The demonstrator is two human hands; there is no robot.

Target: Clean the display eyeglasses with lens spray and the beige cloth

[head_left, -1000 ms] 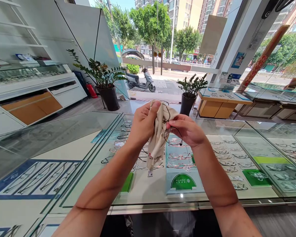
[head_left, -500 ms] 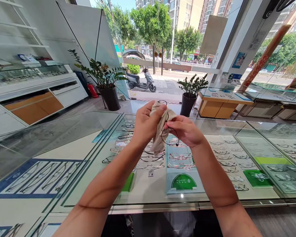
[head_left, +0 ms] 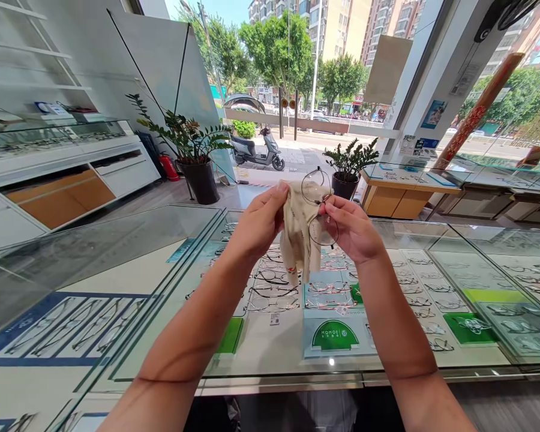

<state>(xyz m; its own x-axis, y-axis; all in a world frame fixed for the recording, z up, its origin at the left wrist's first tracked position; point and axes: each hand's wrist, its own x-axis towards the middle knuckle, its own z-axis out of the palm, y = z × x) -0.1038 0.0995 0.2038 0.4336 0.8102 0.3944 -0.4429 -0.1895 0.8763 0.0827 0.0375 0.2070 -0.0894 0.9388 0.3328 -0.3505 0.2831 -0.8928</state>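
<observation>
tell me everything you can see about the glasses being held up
The glasses have a thin dark wire frame with two round clear lenses. They are turned on end, one lens above the other, held up over the glass counter. The right hand pinches them near the bridge between the lenses. A beige cloth, gripped by the left hand, hangs against the frame's left side. The temples cannot be made out.

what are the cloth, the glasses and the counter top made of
The cloth: soft beige fabric, probably microfibre; matt, hanging in limp folds. The glasses: thin dark wire rims, likely metal; clear lenses, glass or plastic unclear. The counter top: clear glossy glass, showing reflections.
</observation>
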